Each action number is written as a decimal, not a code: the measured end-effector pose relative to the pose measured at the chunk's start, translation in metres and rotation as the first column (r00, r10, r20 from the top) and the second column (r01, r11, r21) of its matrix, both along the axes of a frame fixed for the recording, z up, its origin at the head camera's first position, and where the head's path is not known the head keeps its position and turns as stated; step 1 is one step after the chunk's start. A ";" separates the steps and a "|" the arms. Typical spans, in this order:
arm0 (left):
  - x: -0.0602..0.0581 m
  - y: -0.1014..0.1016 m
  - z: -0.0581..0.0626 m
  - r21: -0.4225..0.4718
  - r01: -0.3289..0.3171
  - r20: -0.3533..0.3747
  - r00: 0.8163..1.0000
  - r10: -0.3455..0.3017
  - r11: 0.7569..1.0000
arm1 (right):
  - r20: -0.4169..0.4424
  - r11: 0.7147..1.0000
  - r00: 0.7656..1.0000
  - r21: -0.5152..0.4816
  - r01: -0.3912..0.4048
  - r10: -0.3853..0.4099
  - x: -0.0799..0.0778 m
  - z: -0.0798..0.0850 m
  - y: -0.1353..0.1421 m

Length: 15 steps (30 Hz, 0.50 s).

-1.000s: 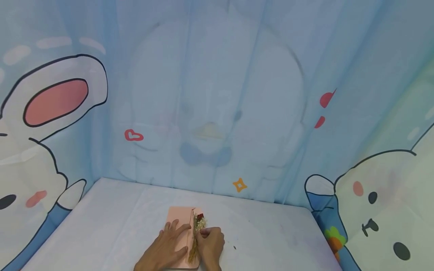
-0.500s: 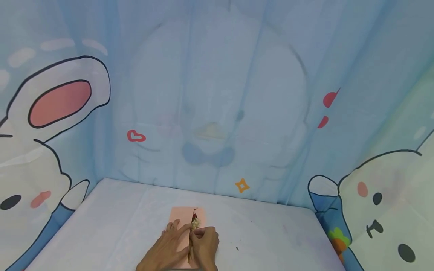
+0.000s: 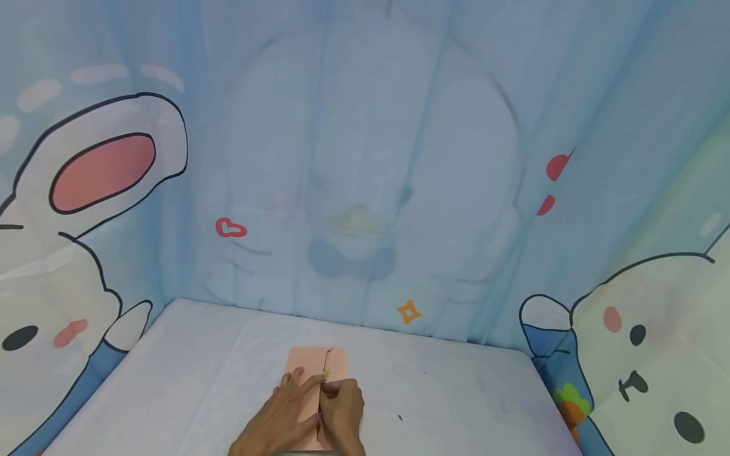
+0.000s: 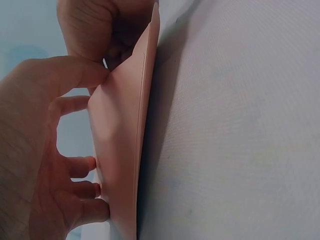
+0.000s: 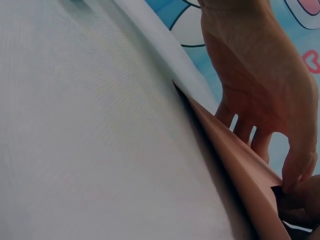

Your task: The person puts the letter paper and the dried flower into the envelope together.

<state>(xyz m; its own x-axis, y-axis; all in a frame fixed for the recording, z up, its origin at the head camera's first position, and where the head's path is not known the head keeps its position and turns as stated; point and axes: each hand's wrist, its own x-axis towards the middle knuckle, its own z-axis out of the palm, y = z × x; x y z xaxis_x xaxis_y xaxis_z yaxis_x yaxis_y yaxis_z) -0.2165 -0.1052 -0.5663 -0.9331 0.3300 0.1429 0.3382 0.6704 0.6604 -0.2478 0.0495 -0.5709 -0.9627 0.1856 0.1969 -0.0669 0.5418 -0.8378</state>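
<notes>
A pink paper envelope (image 3: 303, 358) lies on the table, with a lengthwise slit along its middle. My left hand (image 3: 278, 410) rests on its left half, fingers spread, with index finger and thumb reaching the slit's edge. Those fingertips touch the pink paper (image 4: 120, 130) in the left wrist view. At the slit, my right hand (image 3: 343, 410) has curled fingers pinching a small bunch of dried flowers (image 3: 326, 372). Only a bit of the pale blossom shows; flap and fingers hide most of it. The right wrist view shows the envelope's raised edge (image 5: 225, 145) beside the fingers.
A white cloth covers the table (image 3: 456, 405). Small dark crumbs (image 3: 400, 417) lie right of the envelope. A blue curtain (image 3: 365, 158) printed with cartoon animals hangs behind and at both sides.
My right hand has moved left with the dried flowers, from on top of the envelope's right half into the slit. The red flower is now out of sight. My left hand stays on the envelope.
</notes>
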 end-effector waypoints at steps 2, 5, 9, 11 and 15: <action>-0.001 0.001 0.000 0.000 0.000 0.001 1.000 0.000 1.000 | 0.003 1.000 1.000 0.002 -0.027 0.027 -0.001 0.000 0.001; -0.001 0.001 0.001 0.002 0.002 -0.007 1.000 -0.002 1.000 | 0.003 0.998 0.998 0.003 -0.066 0.066 -0.001 0.001 0.003; 0.000 0.001 0.001 -0.009 0.002 -0.024 1.000 -0.002 1.000 | 0.005 0.994 0.994 0.016 -0.106 0.106 -0.002 0.002 0.005; 0.000 0.000 0.001 -0.015 0.008 -0.023 1.000 -0.008 1.000 | 0.014 0.991 0.991 0.017 -0.131 0.130 -0.003 0.002 0.007; 0.000 -0.002 0.001 -0.027 0.017 -0.002 1.000 -0.017 1.000 | 0.035 0.978 0.977 -0.012 -0.210 0.210 -0.003 0.004 0.012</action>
<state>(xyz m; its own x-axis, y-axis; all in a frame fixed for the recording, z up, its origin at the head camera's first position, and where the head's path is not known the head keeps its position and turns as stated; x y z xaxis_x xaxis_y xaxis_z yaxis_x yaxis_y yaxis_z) -0.2168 -0.1069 -0.5649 -0.9271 0.3492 0.1361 0.3510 0.6821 0.6415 -0.2508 0.0618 -0.5673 -0.9868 -0.0201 0.1607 -0.1482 0.5118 -0.8462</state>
